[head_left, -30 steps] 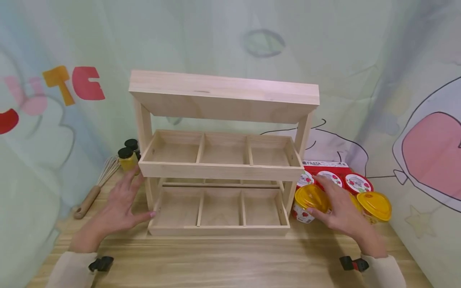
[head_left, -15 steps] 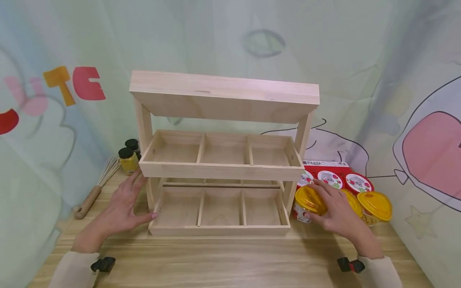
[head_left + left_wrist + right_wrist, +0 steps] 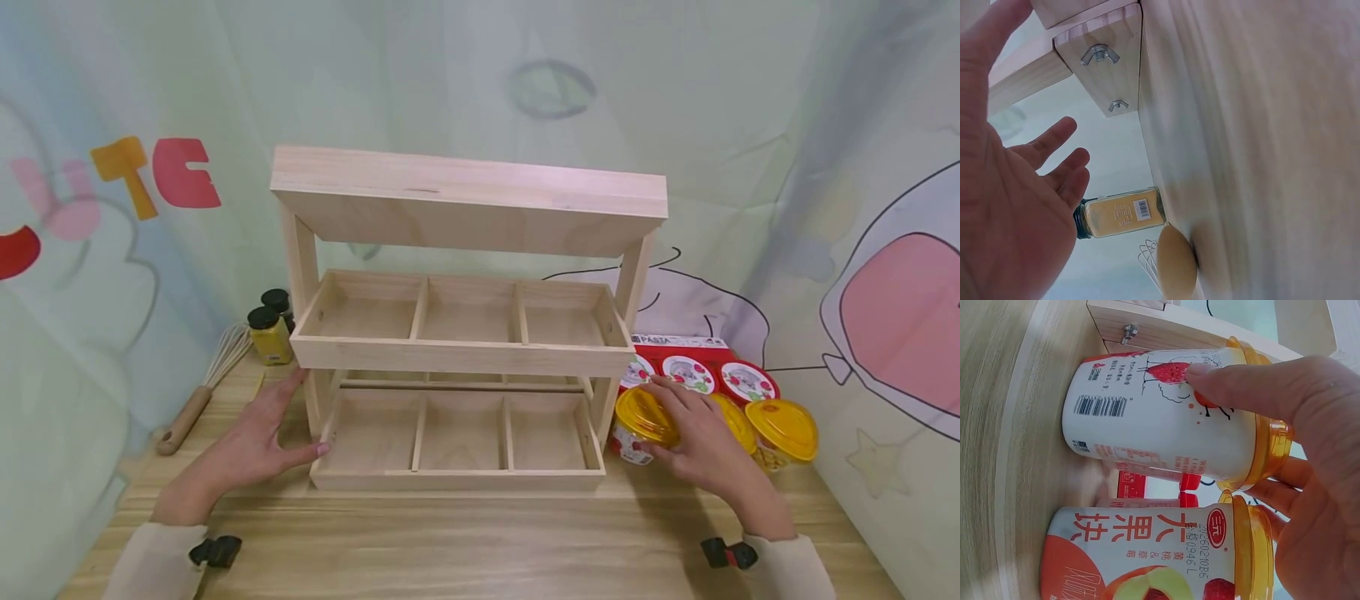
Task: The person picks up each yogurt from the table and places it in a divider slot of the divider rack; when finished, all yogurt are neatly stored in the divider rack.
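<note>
A two-tier wooden rack [image 3: 461, 358] with divided trays stands in the middle of the head view. My left hand [image 3: 251, 442] is beside its lower left corner, fingers extended and relaxed, thumb at the lower tray's side edge. On the right, my right hand [image 3: 705, 446] holds a yogurt cup [image 3: 633, 437] with a yellow domed lid, which stands by the rack's right side. The right wrist view shows the thumb on the strawberry-printed wall of that cup [image 3: 1129, 419]; the other fingers are partly hidden behind the lid. A second yogurt cup [image 3: 1141, 556] stands beside it.
Another yellow-lidded cup [image 3: 780, 429] stands farther right. Several red-rimmed lids [image 3: 686, 375] and a strip printed PASTA [image 3: 678, 341] are behind. At left are a whisk [image 3: 187, 417] and a jar of yellow powder [image 3: 270, 337], with a darker-looking jar behind. Wing nuts [image 3: 1099, 55] protrude from the rack's side.
My right hand has settled onto the near yogurt cup, its thumb drawn in against it. My left fingers have come down slightly from the yellow jar. The rack stays put.
</note>
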`<control>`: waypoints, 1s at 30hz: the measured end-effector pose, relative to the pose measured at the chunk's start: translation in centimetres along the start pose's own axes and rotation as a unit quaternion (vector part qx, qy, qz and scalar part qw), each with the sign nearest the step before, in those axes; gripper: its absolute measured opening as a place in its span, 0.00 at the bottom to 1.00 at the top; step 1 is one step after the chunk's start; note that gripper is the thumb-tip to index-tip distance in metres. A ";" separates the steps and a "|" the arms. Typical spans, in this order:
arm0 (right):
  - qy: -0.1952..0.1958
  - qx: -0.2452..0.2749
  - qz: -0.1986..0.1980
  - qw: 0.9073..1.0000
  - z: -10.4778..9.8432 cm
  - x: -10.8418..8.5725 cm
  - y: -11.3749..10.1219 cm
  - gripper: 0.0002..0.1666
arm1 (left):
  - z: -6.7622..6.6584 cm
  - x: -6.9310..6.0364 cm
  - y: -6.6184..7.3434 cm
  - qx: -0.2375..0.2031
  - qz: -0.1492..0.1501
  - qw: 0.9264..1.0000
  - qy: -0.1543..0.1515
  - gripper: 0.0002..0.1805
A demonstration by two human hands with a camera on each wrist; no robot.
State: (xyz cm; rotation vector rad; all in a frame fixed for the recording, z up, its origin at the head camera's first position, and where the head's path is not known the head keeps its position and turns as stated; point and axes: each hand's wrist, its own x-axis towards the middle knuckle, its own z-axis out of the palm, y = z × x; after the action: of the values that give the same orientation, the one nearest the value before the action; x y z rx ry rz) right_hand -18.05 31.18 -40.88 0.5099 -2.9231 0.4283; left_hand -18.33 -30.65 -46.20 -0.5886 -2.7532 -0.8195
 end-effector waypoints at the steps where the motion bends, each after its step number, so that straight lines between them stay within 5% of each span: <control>1: 0.002 0.001 -0.001 1.000 0.0 0.0 0.0 0.51 | 0.0 0.0 0.0 -0.001 0.001 1.000 0.000 0.74; 11: 0.029 0.024 -0.007 0.999 -0.7 -0.4 0.3 0.51 | 0.2 0.1 0.0 0.004 0.014 1.000 0.009 0.75; 30: 0.069 0.048 -0.029 0.996 -2.4 -1.9 -1.1 0.50 | -0.1 0.0 0.2 0.016 -0.007 1.000 -0.002 0.72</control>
State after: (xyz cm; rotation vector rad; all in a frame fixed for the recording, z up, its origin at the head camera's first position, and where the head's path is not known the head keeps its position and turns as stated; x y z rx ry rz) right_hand -15.70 31.44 -38.65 0.5540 -2.7586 0.5737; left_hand -18.25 -30.52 -45.97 -0.5655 -2.7729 -0.7771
